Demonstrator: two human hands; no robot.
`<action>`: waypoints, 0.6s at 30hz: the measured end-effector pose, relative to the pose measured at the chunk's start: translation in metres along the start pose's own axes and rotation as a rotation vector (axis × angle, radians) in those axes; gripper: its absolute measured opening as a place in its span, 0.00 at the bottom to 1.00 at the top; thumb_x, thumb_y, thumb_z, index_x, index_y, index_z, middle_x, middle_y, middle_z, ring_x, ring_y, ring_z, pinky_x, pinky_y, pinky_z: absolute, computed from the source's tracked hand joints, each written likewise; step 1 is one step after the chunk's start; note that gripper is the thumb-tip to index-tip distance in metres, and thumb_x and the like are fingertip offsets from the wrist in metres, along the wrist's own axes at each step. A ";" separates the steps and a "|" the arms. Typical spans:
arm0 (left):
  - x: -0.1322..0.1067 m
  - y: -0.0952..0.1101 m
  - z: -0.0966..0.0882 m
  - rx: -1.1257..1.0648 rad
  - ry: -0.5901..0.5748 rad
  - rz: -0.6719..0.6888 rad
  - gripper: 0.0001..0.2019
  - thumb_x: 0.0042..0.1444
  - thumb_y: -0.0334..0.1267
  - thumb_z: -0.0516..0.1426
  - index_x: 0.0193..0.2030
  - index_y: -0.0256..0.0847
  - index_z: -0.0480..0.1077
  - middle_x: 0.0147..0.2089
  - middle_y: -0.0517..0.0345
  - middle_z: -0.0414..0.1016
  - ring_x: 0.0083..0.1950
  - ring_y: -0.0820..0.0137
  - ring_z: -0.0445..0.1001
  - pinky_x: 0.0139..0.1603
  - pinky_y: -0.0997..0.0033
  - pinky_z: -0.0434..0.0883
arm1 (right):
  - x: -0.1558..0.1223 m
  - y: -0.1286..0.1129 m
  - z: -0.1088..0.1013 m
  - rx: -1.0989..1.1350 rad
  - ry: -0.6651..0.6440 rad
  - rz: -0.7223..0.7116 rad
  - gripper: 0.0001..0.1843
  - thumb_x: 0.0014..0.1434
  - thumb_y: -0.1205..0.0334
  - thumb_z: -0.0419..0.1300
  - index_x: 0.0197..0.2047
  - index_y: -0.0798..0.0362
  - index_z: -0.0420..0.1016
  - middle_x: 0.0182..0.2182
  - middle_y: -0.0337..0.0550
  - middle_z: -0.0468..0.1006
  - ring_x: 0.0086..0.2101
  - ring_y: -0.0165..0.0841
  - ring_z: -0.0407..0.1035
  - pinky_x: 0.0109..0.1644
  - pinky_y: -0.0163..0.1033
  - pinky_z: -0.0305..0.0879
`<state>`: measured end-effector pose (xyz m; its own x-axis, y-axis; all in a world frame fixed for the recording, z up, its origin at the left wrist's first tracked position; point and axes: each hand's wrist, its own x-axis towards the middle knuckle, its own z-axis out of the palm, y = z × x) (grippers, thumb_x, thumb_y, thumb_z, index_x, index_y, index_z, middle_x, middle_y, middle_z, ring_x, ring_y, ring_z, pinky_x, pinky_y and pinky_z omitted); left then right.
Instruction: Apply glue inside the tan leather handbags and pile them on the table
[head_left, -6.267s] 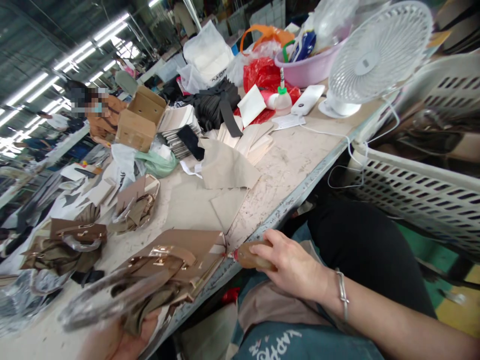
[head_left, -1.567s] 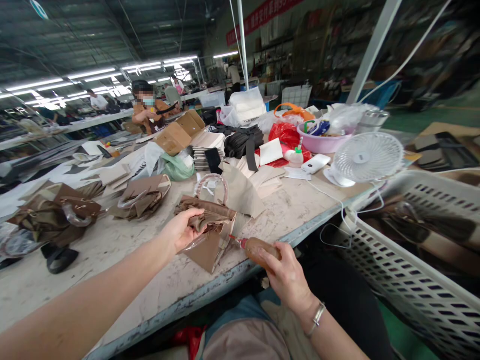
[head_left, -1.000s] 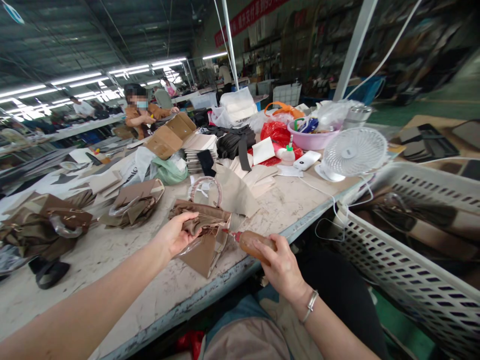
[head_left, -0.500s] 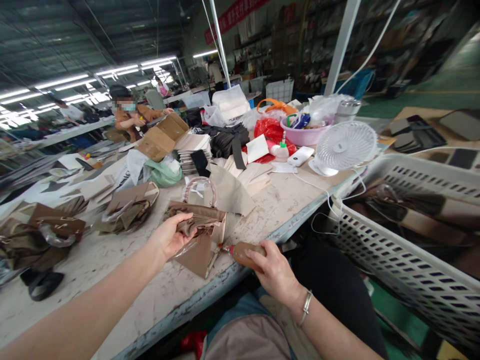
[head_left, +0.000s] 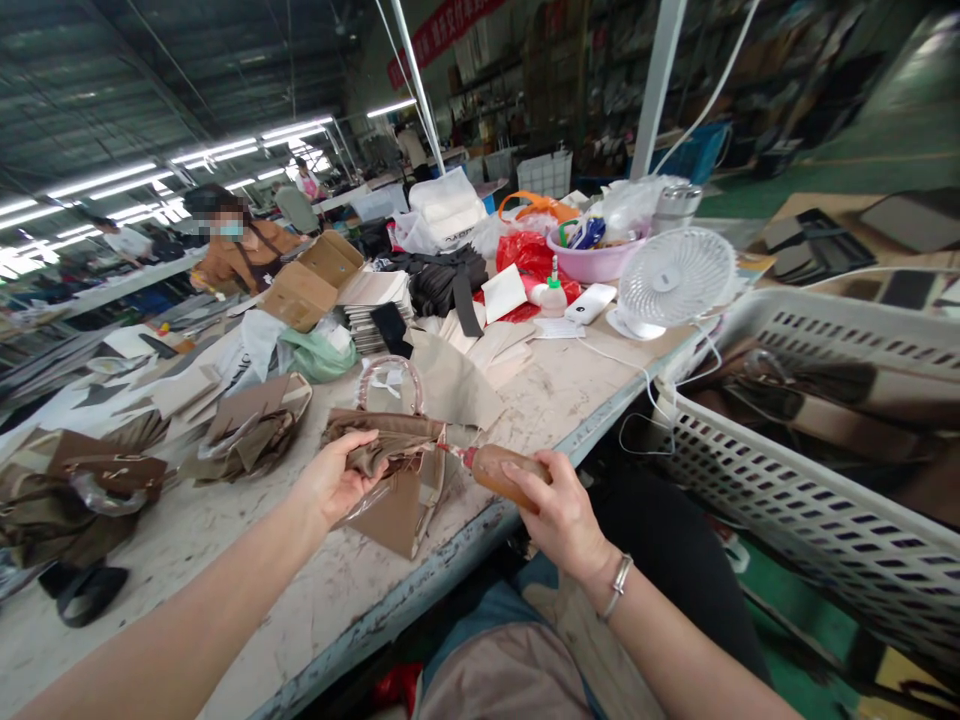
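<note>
A brown handbag [head_left: 394, 510] with a plastic-wrapped loop handle [head_left: 391, 372] lies on the worktable [head_left: 247, 590] in front of me. My left hand [head_left: 346, 480] is closed on its gathered dark brown fabric, thumb on top and fingers beneath. In my right hand [head_left: 559, 510] is a squeeze bottle [head_left: 506, 474] of amber liquid, probably glue, held nearly level. Its red-and-white nozzle points left, at the bag's upper right edge; whether the tip touches cannot be made out.
Two more brown bags [head_left: 251, 430] [head_left: 82, 490] sit to the left. Behind are a cardboard box [head_left: 304, 290], black straps [head_left: 439, 285], a white fan [head_left: 675, 275] and a purple basin [head_left: 596, 262]. A white crate [head_left: 810, 470] stands right. Across the table, a person in a brown top works.
My right hand has raised the bottle slightly, bringing its nozzle from the bag's lower side up to the top right edge. My left hand keeps its hold; the view has shifted a little.
</note>
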<state>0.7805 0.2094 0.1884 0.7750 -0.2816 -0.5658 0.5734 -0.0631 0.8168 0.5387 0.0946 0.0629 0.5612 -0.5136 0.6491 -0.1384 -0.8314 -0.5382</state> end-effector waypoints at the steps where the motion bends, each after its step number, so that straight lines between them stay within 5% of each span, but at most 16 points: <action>1: 0.001 0.000 0.000 0.011 -0.007 0.007 0.07 0.48 0.20 0.60 0.30 0.34 0.69 0.28 0.55 0.76 0.23 0.71 0.74 0.18 0.77 0.73 | 0.000 0.000 -0.001 -0.002 0.005 -0.008 0.27 0.51 0.79 0.54 0.51 0.47 0.72 0.46 0.49 0.60 0.45 0.37 0.62 0.45 0.42 0.71; 18: 0.008 0.002 0.002 0.096 0.022 0.026 0.05 0.51 0.22 0.59 0.31 0.34 0.67 0.29 0.54 0.74 0.23 0.73 0.72 0.19 0.78 0.73 | -0.014 0.006 0.012 0.003 -0.115 -0.027 0.27 0.52 0.77 0.56 0.54 0.48 0.70 0.45 0.49 0.61 0.40 0.34 0.61 0.41 0.39 0.69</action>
<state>0.7870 0.2047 0.1853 0.7958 -0.2630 -0.5455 0.5256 -0.1475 0.8379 0.5398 0.0992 0.0439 0.6549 -0.4629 0.5973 -0.1194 -0.8439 -0.5231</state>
